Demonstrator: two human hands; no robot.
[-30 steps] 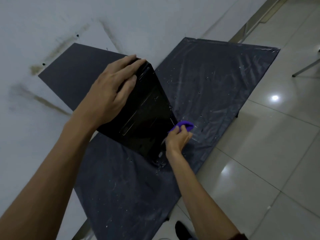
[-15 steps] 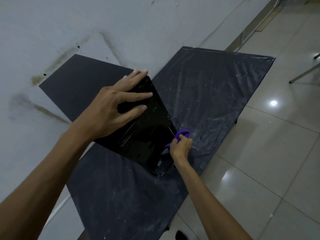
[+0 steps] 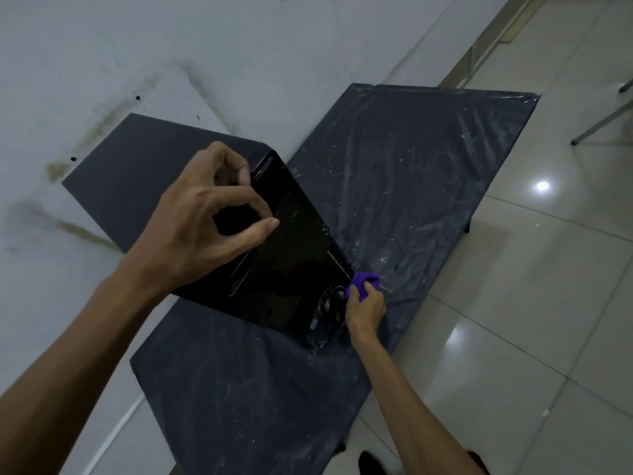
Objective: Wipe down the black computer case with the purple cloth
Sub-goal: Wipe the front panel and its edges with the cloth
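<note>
The black computer case (image 3: 294,269) stands on a dark table wrapped in plastic film (image 3: 411,159). My left hand (image 3: 205,228) is over the case's top face with its fingers curled and the thumb stretched out, holding nothing. My right hand (image 3: 364,306) grips the bunched purple cloth (image 3: 366,280) and presses it against the case's lower right edge, just beside a round fitting (image 3: 330,303) on that side. The case's far side is hidden.
A dark flat panel (image 3: 144,166) lies behind the case against the stained white wall (image 3: 239,46). Glossy floor tiles (image 3: 531,303) lie to the right, with a metal chair leg (image 3: 603,125) at the far right. A dark shoe (image 3: 368,462) shows at the bottom.
My left hand went from lying flat on the case top to curled fingers. My right hand has slid the purple cloth slightly nearer along the case's lower right edge.
</note>
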